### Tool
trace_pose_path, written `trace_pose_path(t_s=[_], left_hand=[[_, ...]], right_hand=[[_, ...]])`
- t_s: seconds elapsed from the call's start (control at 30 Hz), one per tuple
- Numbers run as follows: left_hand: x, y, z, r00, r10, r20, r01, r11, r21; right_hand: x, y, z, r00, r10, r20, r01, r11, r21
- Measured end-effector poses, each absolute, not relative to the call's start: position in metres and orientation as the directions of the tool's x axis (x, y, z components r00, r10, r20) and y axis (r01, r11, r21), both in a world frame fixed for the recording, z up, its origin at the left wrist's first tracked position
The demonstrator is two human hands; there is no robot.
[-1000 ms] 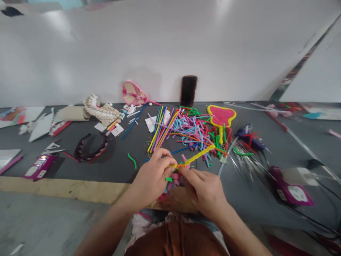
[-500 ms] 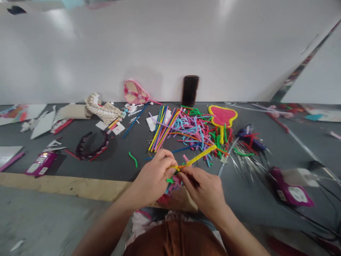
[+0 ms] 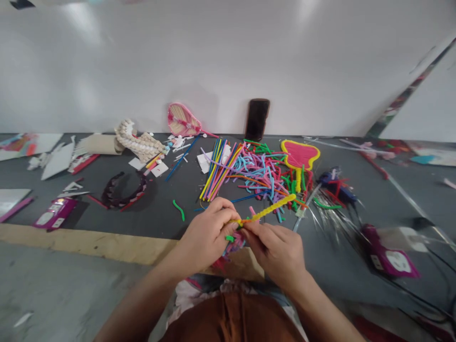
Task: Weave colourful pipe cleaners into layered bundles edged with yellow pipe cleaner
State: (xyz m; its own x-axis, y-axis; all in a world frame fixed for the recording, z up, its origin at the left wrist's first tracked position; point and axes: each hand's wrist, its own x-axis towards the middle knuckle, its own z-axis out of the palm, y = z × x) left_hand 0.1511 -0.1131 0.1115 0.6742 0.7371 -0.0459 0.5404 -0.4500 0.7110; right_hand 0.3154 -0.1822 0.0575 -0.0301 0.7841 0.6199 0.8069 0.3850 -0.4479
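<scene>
Close to the table's front edge, my left hand [image 3: 210,232] and my right hand [image 3: 278,244] meet, fingertips almost touching. Between them runs a yellow pipe cleaner [image 3: 274,206], twisted thick at its far end, which slants up to the right past my right hand. Both hands pinch it, the left at its near end and the right just beside. A bit of orange shows at the pinch. Under my fingers hangs a cluster of pink, purple and green pipe cleaner pieces [image 3: 235,243], partly hidden by the hands.
Beyond my hands lie a heap of cut pipe cleaners [image 3: 254,171] and a bundle of straight ones [image 3: 219,168]. A pink-and-yellow fan shape [image 3: 300,156] rests right of them. A phone [image 3: 257,118] leans on the white wall. A dark braided headband [image 3: 123,194] lies left; purple-labelled devices [image 3: 55,213] sit nearby.
The view has shifted slightly. The yellow pipe cleaner's free end sits a little farther right, and my right hand has moved slightly right. Both hands keep their pinch.
</scene>
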Motion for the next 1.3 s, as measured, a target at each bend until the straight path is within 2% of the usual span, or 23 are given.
trace_pose_path(t_s=[0.23,0.43,0.53,0.6,0.67,0.77,0.83,0.93,1.0,1.13,1.3], left_hand=[[0.153,-0.114,0.113,0.677,0.734,-0.05,0.549,-0.459,0.699],[0.152,-0.118,0.113,0.674,0.739,0.011,0.561,-0.521,0.643],[0.153,-0.119,0.112,0.694,0.72,0.025,0.559,-0.56,0.611],[0.154,-0.121,0.112,0.705,0.709,0.026,0.558,-0.577,0.597],[0.155,-0.122,0.112,0.704,0.71,0.026,0.57,-0.585,0.577],[0.157,-0.125,0.113,0.693,0.72,0.032,0.599,-0.6,0.53],[0.158,-0.128,0.113,0.696,0.716,0.049,0.606,-0.622,0.496],[0.159,-0.129,0.113,0.713,0.697,0.074,0.594,-0.657,0.463],[0.158,-0.128,0.112,0.699,0.71,0.084,0.596,-0.643,0.481],[0.151,-0.12,0.11,0.669,0.739,0.079,0.574,-0.581,0.576],[0.145,-0.116,0.108,0.612,0.791,-0.003,0.576,-0.444,0.687]], right_hand=[[0.314,-0.182,0.057,-0.074,0.764,0.642,0.886,0.346,-0.31],[0.318,-0.178,0.057,-0.166,0.728,0.665,0.85,0.447,-0.278],[0.319,-0.178,0.058,-0.158,0.732,0.663,0.847,0.446,-0.29],[0.318,-0.179,0.06,-0.109,0.751,0.651,0.853,0.407,-0.327],[0.316,-0.181,0.062,-0.033,0.791,0.61,0.837,0.355,-0.415],[0.312,-0.182,0.069,0.056,0.875,0.481,0.747,0.283,-0.601],[0.311,-0.182,0.075,0.066,0.915,0.397,0.692,0.244,-0.679],[0.311,-0.181,0.08,0.07,0.937,0.342,0.679,0.206,-0.704],[0.312,-0.181,0.08,0.09,0.93,0.355,0.676,0.205,-0.708],[0.318,-0.182,0.072,0.123,0.852,0.51,0.714,0.281,-0.642],[0.323,-0.184,0.058,-0.047,0.74,0.671,0.797,0.433,-0.422]])
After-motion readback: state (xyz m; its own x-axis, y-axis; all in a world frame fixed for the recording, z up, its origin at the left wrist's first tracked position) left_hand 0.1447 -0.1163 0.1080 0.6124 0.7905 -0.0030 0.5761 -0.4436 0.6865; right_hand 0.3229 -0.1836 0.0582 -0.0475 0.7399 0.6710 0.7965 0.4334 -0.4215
